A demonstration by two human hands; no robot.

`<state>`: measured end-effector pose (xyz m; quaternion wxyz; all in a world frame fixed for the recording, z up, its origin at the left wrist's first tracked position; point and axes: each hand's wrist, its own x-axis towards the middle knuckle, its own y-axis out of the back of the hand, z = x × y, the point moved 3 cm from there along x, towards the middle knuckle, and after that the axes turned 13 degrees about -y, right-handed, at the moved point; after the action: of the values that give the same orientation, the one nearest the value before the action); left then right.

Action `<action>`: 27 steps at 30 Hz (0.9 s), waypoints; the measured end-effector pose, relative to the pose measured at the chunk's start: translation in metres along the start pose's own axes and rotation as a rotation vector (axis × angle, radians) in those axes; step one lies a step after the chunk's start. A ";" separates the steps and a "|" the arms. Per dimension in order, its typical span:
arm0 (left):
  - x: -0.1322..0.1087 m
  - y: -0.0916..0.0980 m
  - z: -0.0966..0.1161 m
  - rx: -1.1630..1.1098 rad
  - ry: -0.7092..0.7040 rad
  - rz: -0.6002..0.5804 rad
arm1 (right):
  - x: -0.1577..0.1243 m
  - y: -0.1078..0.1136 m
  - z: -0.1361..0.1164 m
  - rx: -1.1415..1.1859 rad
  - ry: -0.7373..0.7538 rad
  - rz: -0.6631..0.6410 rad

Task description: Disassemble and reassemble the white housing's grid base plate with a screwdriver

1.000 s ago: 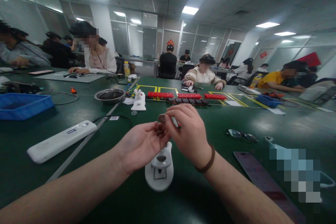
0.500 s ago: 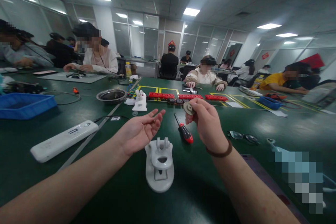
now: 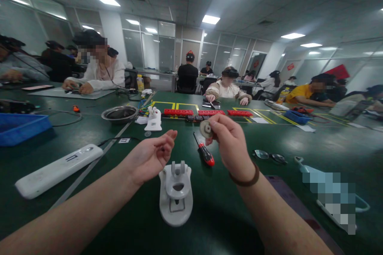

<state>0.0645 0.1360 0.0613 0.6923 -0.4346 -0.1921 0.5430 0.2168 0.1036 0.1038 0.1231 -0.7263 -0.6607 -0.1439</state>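
My right hand pinches a round grey disc with a raised centre, holding it up above the table. My left hand is palm up with its fingers curled in; a tiny dark spot shows among them, too small to name. Just below and between the hands stands a white plastic base with two upright lugs and a wire loop. Beyond it, a red-and-black screwdriver lies below the disc. A similar white part stands farther off, with a small grey disc on the table beside it.
At left lie a long white device, a metal bowl and a blue bin. Red trays line the middle. Glasses and a dark flat panel lie at right. Several people sit around.
My left fingers have curled in further. The right hand still holds the disc, now turned more face-on. The whole view has shifted, so the table things appear farther left.
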 end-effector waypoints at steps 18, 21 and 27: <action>0.005 0.004 0.002 -0.036 0.033 -0.111 | 0.008 0.006 0.008 -0.026 -0.026 -0.050; 0.005 0.002 -0.002 -0.043 0.052 -0.026 | 0.007 0.006 0.007 -0.050 -0.009 -0.065; 0.008 0.006 -0.008 0.019 0.097 -0.022 | 0.009 0.014 0.003 -0.067 0.009 -0.035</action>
<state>0.0694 0.1408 0.0508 0.7109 -0.4517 -0.1581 0.5153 0.2316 0.1116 0.1040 0.0992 -0.7177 -0.6675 -0.1716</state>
